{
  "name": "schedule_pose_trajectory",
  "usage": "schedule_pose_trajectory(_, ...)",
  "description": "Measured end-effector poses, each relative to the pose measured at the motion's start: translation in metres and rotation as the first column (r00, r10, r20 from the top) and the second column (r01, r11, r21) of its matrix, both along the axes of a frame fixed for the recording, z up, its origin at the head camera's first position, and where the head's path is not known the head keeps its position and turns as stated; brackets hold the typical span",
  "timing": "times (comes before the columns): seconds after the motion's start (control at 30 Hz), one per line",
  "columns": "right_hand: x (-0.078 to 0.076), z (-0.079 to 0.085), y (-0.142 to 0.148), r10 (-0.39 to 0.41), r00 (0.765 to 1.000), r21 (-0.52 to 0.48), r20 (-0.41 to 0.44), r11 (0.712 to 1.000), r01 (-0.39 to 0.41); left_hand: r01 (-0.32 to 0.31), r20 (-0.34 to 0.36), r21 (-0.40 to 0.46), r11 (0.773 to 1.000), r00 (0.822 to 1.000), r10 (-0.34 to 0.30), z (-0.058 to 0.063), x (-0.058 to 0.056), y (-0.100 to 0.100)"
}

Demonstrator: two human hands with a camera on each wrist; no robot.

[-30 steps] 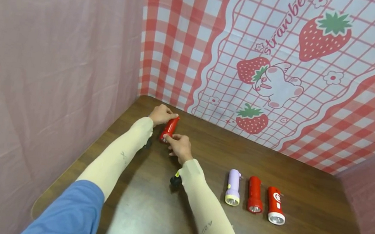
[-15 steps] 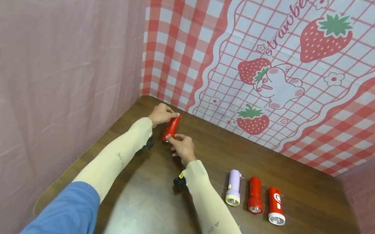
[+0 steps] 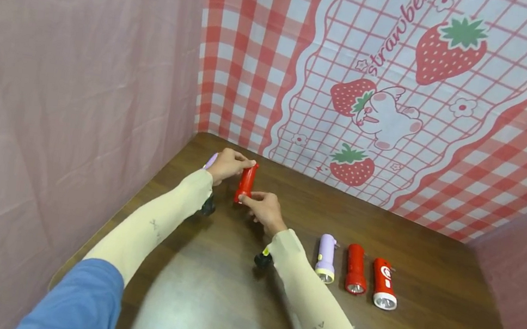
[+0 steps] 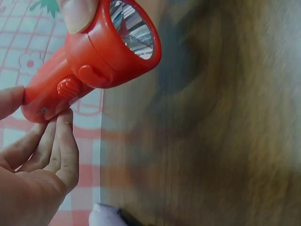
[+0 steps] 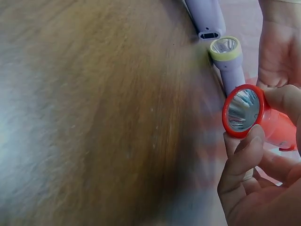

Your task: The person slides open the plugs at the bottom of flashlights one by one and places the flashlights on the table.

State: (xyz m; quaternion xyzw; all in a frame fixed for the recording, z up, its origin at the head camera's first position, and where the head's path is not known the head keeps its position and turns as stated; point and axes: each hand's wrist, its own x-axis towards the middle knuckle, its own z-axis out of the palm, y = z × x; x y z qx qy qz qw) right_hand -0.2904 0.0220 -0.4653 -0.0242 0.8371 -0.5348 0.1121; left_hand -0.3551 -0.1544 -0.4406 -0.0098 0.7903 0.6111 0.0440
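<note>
A red flashlight [image 3: 247,180] is held between both hands over the far left of the table. My left hand [image 3: 227,165] pinches its tail end, thumb on one side and fingertips on the other in the left wrist view. Around its wide head, my right hand [image 3: 265,208] grips with thumb and fingers. The clear lens [image 5: 243,110] faces the right wrist camera, and a ridged switch [image 4: 69,88] shows on the barrel. Beyond the left hand, part of a lilac flashlight [image 3: 210,161] peeks out, mostly hidden by that hand.
Right of the hands lie a lilac flashlight with a yellow rim [image 3: 326,255], a plain red flashlight [image 3: 355,266] and a red one with a white rim [image 3: 383,281]. Two lilac flashlights [image 5: 225,56] show in the right wrist view. A strawberry-print curtain [image 3: 254,75] borders the table's back.
Both hands have shifted a little to the right with the red flashlight, which stands more upright in the head view. A lilac flashlight has come into sight behind the left hand.
</note>
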Motion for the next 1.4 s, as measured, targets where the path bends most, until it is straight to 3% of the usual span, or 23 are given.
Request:
schedule_pose_trajectory(0.43,0.021,0.008,0.021,0.052,0.999,0.063,-0.005,0.997,-0.051,0.083,-0.013,0.057,0.995,0.997,-0.082,0.003,0.027,0.008)
schedule_pose_trajectory(1.0,0.052,0.010,0.046,0.073,0.996,0.032,0.042,0.997,-0.075,0.191,-0.012,-0.011,0.981,0.981,-0.191,0.004,0.056,0.023)
schedule_pose_trajectory(1.4,0.070,0.013,0.061,0.093,0.995,0.062,0.038,0.994,-0.095,0.201,-0.017,0.006,0.980,0.979,-0.201,0.006,0.074,0.036)
